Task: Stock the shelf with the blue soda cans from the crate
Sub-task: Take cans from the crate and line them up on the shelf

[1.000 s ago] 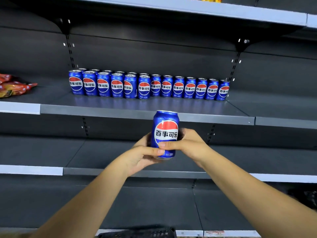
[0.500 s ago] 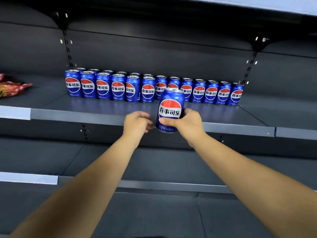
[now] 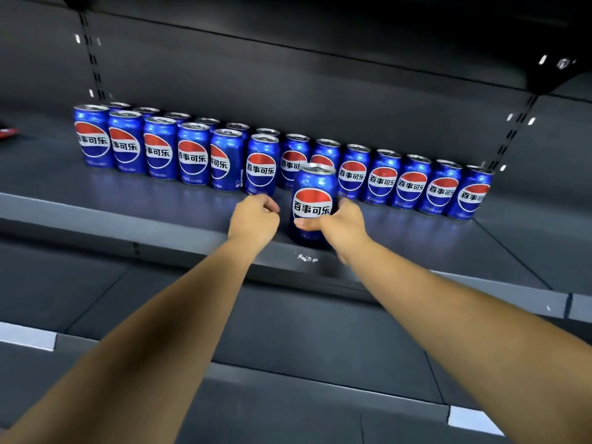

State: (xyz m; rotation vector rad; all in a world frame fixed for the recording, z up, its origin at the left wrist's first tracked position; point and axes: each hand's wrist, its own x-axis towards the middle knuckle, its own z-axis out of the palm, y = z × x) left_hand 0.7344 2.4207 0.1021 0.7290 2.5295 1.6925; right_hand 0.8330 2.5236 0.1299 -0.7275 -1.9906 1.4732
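Lower shelves: two dark grey boards lie nearest, under both forearms, each with a pale price strip on its front edge.
Forearms: both reach up from the bottom corners toward the middle of the frame, bare, the left from 7 o'clock and the right from 4 o'clock.
Shelf: a grey board at mid-height; a few small white flecks mark its front lip at 6 o'clock of the held can.
Right hand: clamped on the held can, thumb across the front below the label and the fingers round the far right side (mostly hidden behind the can).
Held can: one blue soda can, upright, label facing the camera; whether its base touches the shelf I cannot tell.
Left hand: curled into a loose fist that holds nothing, just at 9 o'clock of the held can and apart from it.
Front row: six blue cans side by side, at 10 o'clock of the hands.
Back row: thirteen cans as far as I can count, several showing only their tops behind the front row; the held can stands before the gap to the right of the front row and covers part of one back can.
Red packet: a sliver at the far left edge, at 9 o'clock of the rows.
Back panel: dark, with slotted uprights at left and right.
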